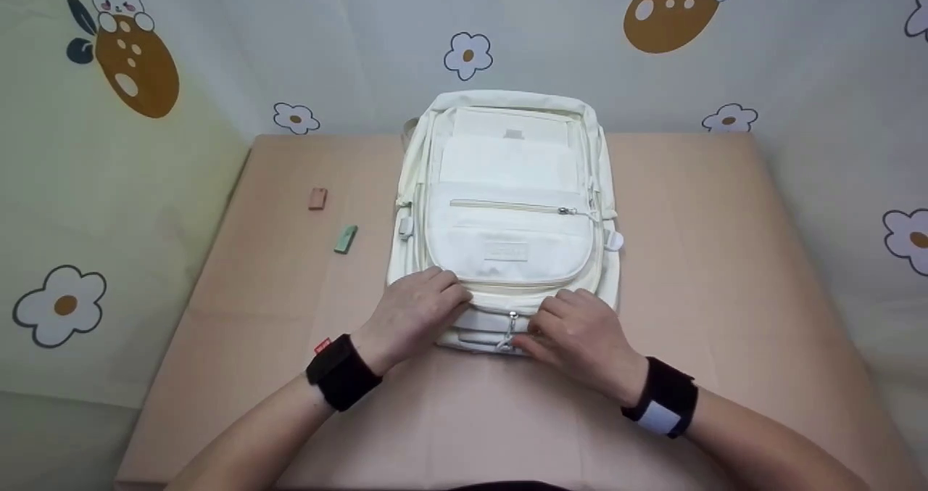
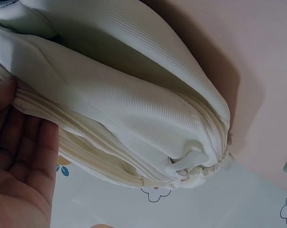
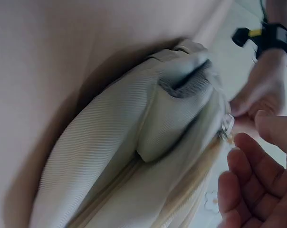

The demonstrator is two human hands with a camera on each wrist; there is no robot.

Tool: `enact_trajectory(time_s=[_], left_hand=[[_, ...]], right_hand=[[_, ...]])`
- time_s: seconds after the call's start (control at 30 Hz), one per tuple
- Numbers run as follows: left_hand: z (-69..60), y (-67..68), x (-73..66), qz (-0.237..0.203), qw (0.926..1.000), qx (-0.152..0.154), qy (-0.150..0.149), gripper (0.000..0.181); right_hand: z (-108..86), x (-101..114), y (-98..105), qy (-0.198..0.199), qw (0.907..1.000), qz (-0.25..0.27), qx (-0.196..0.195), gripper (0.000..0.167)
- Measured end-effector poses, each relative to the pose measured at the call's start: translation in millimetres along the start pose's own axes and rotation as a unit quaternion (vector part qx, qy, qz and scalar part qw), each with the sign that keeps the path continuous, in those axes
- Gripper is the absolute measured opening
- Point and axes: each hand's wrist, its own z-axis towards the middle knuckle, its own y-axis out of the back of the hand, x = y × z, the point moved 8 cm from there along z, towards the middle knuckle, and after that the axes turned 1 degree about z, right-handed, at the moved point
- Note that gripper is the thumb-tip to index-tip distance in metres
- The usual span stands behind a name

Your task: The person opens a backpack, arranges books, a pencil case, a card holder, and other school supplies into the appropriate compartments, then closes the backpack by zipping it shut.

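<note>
A cream-white backpack (image 1: pixel 507 164) lies front side up on the table, its bottom end towards me. At its lower left my left hand (image 1: pixel 420 310) pinches the fabric edge beside a zipper, thumb on one side and fingers on the other, as the left wrist view shows. My right hand (image 1: pixel 580 331) is at the lower right, by a metal zipper pull (image 1: pixel 512 323) with a cord loop. In the right wrist view its fingers (image 3: pixel 238 166) are loosely bent, with a gap to the thumb; the zipper pull (image 3: pixel 226 124) is just beyond the fingertips.
Left of the backpack lie a small reddish block (image 1: pixel 317 199) and a small green block (image 1: pixel 346 239). The tan table (image 1: pixel 696 273) is bordered by a pale curtain (image 1: pixel 377 56) printed with flowers and rabbits. A black band (image 1: pixel 344 373) is on each wrist.
</note>
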Motion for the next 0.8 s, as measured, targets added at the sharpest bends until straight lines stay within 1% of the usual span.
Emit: enact_trajectory(time_s=[0.1,0.2,0.27,0.37,0.5,0.67,0.8], left_hand=[[0.2,-1.5,0.0,-0.007,1.0,0.004,0.004,0.009],[0.4,-2.9,-0.1,-0.011,0.9999,0.011,0.007,0.006],[0.1,-3.5,-0.1,-0.016,0.9998,0.013,0.008,0.003],[-0.2,-2.6,0.0,-0.016,0.9998,0.011,0.009,0.008],[-0.4,-2.3,0.3,-0.009,0.9999,0.01,0.008,0.008],[-0.5,-3.4,0.3,-0.002,0.9999,0.01,0.005,0.004],[-1.0,-4.1,0.3,0.005,0.9998,0.02,0.003,0.004]], right_hand=[[6.5,4,-12,0.004,0.9989,-0.045,0.01,0.045],[10.6,7,-18,0.009,0.9972,-0.074,0.003,0.049],[12.1,8,-20,0.011,0.9968,-0.079,-0.007,0.044],[13.0,8,-19,0.011,0.9971,-0.074,-0.012,0.032],[12.3,4,-17,-0.004,0.9982,-0.059,0.003,0.021],[6.8,-5,-11,-0.028,0.9979,-0.05,0.029,0.018],[-2.8,-16,-2,-0.046,0.9968,-0.049,0.043,0.019]])
